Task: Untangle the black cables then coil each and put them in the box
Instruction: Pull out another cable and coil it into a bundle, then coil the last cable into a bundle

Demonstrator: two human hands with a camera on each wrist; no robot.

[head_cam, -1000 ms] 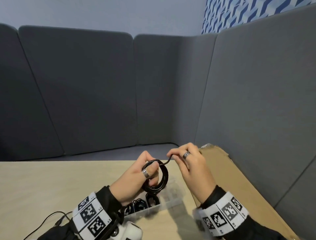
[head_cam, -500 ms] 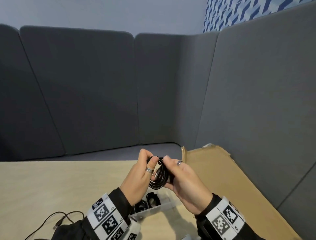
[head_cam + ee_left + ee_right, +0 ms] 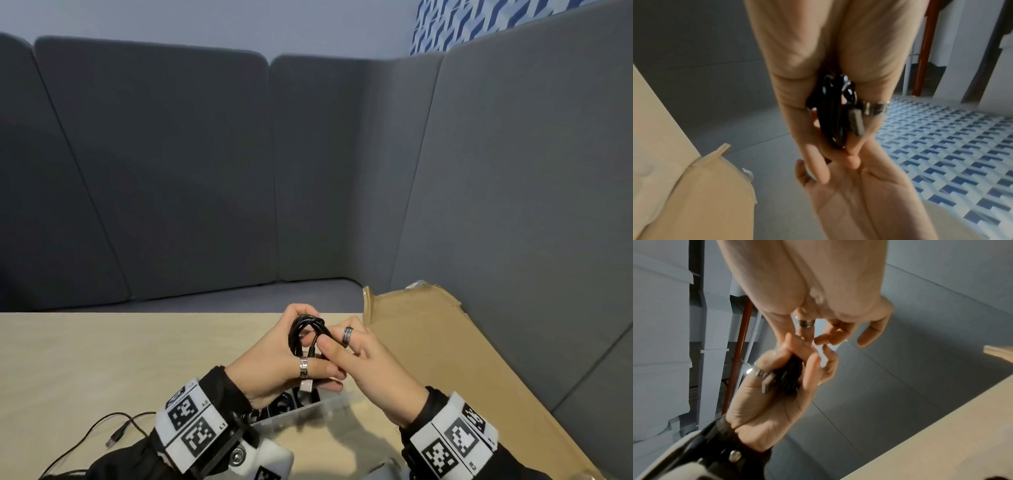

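Note:
A black cable wound into a small coil [image 3: 306, 329] stands upright between both hands, above the clear plastic box [image 3: 330, 406]. My left hand [image 3: 297, 347] grips the coil, thumb across the front; the cable's silver USB plug [image 3: 307, 385] hangs below that thumb. My right hand [image 3: 333, 340] pinches a strand on the coil's right side. In the left wrist view, the coil [image 3: 830, 116] and plug [image 3: 856, 124] lie between the left fingers, with the right hand [image 3: 851, 160] touching its far end. Seen from the right wrist, the left hand holds the coil [image 3: 790, 378].
Coiled black cables [image 3: 284, 404] lie in the box, partly hidden by my left wrist. A loose black cable [image 3: 114, 437] trails on the wooden table [image 3: 102, 359] at the lower left. Flat cardboard [image 3: 445, 359] lies at the right. Grey padded panels surround the table.
My right hand, which held the cable's tail stretched above the coil, has closed in against the coil. Both hands have risen a little and the coil now stands edge-on.

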